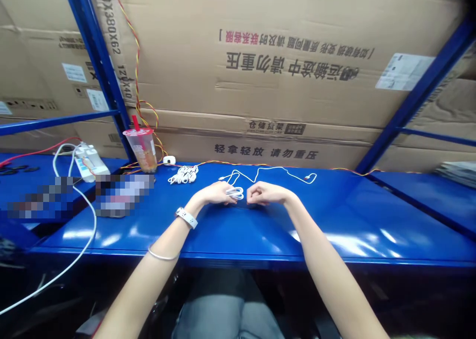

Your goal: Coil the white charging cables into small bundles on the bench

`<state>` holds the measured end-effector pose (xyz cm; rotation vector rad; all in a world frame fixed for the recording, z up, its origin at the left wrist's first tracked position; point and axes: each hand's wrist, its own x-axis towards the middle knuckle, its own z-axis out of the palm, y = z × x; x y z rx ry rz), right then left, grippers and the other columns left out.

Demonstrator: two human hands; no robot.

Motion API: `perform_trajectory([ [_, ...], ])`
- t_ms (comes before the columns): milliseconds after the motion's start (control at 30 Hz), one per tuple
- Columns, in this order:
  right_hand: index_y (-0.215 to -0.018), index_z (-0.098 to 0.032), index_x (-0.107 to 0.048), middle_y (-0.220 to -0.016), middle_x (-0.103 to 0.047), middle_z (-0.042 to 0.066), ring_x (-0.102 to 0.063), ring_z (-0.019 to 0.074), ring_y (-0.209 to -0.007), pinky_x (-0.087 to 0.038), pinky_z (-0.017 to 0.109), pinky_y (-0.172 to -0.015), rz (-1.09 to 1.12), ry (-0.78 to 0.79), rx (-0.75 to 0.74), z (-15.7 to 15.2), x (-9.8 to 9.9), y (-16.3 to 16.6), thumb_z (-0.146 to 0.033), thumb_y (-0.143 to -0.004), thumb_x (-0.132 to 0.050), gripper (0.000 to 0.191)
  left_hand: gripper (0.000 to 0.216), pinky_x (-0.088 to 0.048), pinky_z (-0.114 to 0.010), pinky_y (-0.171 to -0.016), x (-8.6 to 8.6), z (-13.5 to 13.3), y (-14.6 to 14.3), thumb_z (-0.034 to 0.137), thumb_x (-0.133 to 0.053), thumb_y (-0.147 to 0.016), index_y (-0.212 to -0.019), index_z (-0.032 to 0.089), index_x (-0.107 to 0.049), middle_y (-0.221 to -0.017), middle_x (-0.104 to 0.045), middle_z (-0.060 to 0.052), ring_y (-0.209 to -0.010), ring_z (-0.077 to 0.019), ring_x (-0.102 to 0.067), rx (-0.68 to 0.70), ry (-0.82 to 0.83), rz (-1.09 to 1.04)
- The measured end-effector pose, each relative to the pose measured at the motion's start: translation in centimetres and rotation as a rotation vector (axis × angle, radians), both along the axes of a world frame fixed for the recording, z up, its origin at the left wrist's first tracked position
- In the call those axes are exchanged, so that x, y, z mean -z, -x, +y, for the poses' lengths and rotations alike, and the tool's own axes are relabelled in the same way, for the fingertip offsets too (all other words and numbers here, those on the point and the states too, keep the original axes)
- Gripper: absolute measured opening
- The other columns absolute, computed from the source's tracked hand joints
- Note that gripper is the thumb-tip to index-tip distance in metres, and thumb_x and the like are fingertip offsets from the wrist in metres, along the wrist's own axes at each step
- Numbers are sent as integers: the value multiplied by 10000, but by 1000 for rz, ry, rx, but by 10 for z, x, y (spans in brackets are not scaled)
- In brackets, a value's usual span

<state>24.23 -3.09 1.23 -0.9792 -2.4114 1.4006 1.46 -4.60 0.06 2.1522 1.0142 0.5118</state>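
Note:
My left hand (214,194) is closed around a small folded coil of white cable (235,193), whose loops stick out past the fingertips. Just to its right is my right hand (259,194), fingers curled in; whatever they may hold is hidden. A small gap separates the two hands above the blue shelf (238,235). From behind the hands, a loose white cable (275,168) runs in bends to the right and ends in a small plug. Left of my left hand lies a bundle of white cables (183,174), folded and gathered.
A lidded drink cup (143,150) with a red straw stands at the back left. Near it are a small white case (169,160), a blurred flat object (122,195) and a white power strip (91,163). Large cardboard (238,96) closes off the back between blue posts.

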Motion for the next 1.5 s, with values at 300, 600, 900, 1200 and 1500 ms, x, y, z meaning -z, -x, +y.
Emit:
perform_trajectory([
  [300, -716, -156, -700, -598, -597, -18, -459, 92, -542, -333, 215, -513, -99, -128, 25, 7, 9, 4, -354, -667, -658, 209, 127, -294, -221, -579, 4, 11, 3, 302, -678, -685, -623, 199, -639, -629, -609, 19, -602, -131, -479, 89, -201, 40],
  [600, -669, -162, -697, -578, -601, -10, -448, 96, -520, -319, 230, -490, -213, -134, 102, 2, 8, 8, -350, -632, -704, 192, 241, -261, -239, -549, 10, 11, 5, 352, -730, -650, -592, 190, -562, -556, -546, 20, -534, -132, -437, 64, -116, 73],
  [900, -757, -167, -687, -612, -607, 6, -505, 125, -567, -361, 244, -529, -207, -294, 223, 1, 4, 7, -500, -673, -683, 344, 391, -290, -230, -459, 8, 14, 10, 538, -622, -753, -860, 162, -638, -634, -540, -2, -494, -89, -398, -175, 269, -503],
  [1200, -837, -170, -580, -730, -612, 15, -531, 133, -624, -418, 264, -588, 331, -444, 449, 3, 24, 40, -473, -781, -580, 308, 375, -531, -301, -643, 8, 11, -6, 441, -434, -914, -881, 112, -609, -767, -654, -86, -615, -148, -617, -287, 660, -849],
  [1500, -919, -193, -621, -822, -579, 28, -512, 140, -686, -421, 274, -667, 376, -782, 401, -16, 21, 57, -323, -841, -555, 165, 436, -467, -258, -576, 9, 15, -10, 466, -321, -946, -911, 119, -582, -791, -644, -88, -641, -150, -612, -223, 762, -1056],
])
